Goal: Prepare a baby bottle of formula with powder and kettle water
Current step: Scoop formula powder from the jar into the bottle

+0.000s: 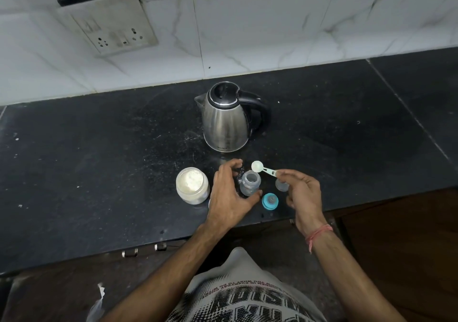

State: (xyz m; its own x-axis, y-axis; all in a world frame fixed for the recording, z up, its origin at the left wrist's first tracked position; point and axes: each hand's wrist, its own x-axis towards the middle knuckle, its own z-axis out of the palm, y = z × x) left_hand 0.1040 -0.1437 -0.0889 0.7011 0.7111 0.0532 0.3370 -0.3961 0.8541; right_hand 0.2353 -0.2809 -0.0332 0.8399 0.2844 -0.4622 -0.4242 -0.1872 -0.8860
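An open clear baby bottle (250, 182) stands on the black counter (99, 160). My left hand (230, 195) curves around its left side, thumb touching near its base, fingers spread. My right hand (301, 192) pinches the handle of a small white measuring scoop (260, 168), whose empty bowl hovers just above and right of the bottle mouth. An open jar of white formula powder (192, 185) sits left of my left hand. The steel kettle (226, 118), lid closed, stands behind. The blue teat ring (270, 201) lies in front of the bottle.
A clear bottle cap (281, 185) rests partly behind my right hand. Powder specks dot the counter near the bottle. A wall socket plate (109, 26) is on the tiled wall at the back left. The counter's front edge runs just below the wrists.
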